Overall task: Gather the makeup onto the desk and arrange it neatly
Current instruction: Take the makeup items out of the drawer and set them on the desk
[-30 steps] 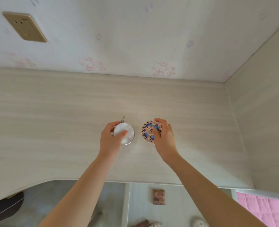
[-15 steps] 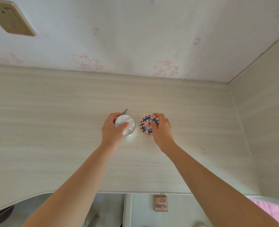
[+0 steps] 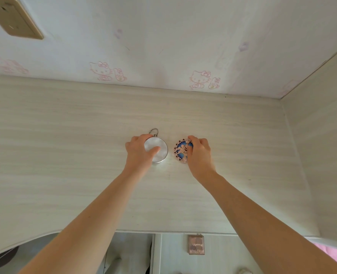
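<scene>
1. Centre frame, on the pale desk [image 3: 65, 155]: the left hand [image 3: 139, 155] grips a round silver compact [image 3: 160, 153], and the right hand [image 3: 200, 155] grips a patterned blue-pink compact [image 3: 180, 152] just apart from it.
2. Left to gather: a small palette [image 3: 196, 244], probably eyeshadow, below the desk edge, bottom centre.
3. Cartoon-cat wallpaper [image 3: 163, 46] behind; socket [image 3: 13, 22] upper left.

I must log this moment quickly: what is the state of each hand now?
Left hand: grips the silver round compact.
Right hand: grips the patterned round compact.
</scene>
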